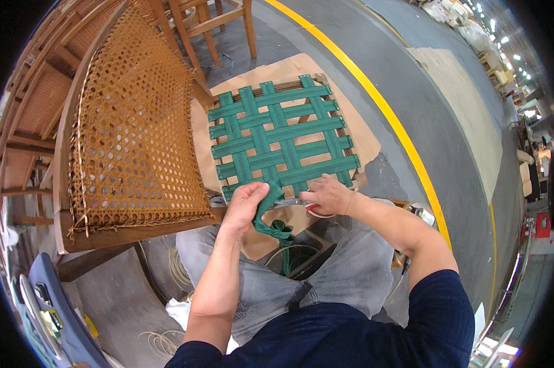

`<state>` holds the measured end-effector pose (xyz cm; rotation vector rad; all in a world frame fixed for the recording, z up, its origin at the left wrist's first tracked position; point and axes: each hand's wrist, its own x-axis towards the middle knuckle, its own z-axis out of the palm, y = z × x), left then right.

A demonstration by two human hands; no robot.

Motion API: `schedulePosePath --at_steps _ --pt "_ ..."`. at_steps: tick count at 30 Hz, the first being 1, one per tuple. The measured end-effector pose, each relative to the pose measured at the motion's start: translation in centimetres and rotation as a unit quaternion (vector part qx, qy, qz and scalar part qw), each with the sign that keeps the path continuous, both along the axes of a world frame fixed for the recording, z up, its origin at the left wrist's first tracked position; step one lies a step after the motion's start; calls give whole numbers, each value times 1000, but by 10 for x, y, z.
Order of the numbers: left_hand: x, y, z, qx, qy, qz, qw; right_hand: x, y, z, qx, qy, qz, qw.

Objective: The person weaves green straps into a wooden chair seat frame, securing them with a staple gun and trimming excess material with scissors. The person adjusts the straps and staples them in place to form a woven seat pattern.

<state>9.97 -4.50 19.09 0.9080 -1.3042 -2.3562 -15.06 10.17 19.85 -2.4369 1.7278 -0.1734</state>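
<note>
Green elastic-looking webbing is woven in a criss-cross over a chair's seat frame (281, 133) in front of me. A loose green strap (266, 222) hangs from the near edge of the seat, its tail dropping between my knees. My left hand (246, 207) pinches this strap between thumb and fingers. In my right hand (329, 196) is a pair of scissors (317, 212) with red handles, the blades pointing left at the strap. Whether the blades touch the strap, I cannot tell. The chair's woven cane back (135, 132) rises at the left of the seat.
Brown cardboard (366, 144) lies under the chair. More wooden cane chairs (34, 116) are stacked at the left, and another chair's legs (210, 30) stand beyond. A yellow floor line (387, 107) curves past on the right. Coiled cord (177, 268) lies by my left knee.
</note>
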Motion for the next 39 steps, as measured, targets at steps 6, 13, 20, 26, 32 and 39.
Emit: schedulePosePath --at_steps 6,13,20,26,32,39 --pt "16 10 9 -43 -6 10 999 -19 113 52 -116 -195 -444 867" --pt "-3 39 -23 -412 -210 -164 872 -23 356 37 -131 37 -799 586" --pt "-10 56 -31 -513 -189 -214 810 -7 426 -5 9 38 -823 567" --pt "-18 65 -21 -475 -229 -185 829 -4 425 -7 -4 4 -820 573" --pt "-36 65 -6 -468 -291 -182 815 -31 435 2 -4 -7 -787 616" --pt "-34 68 0 -392 -345 -176 834 -83 447 28 -84 -19 -745 662"
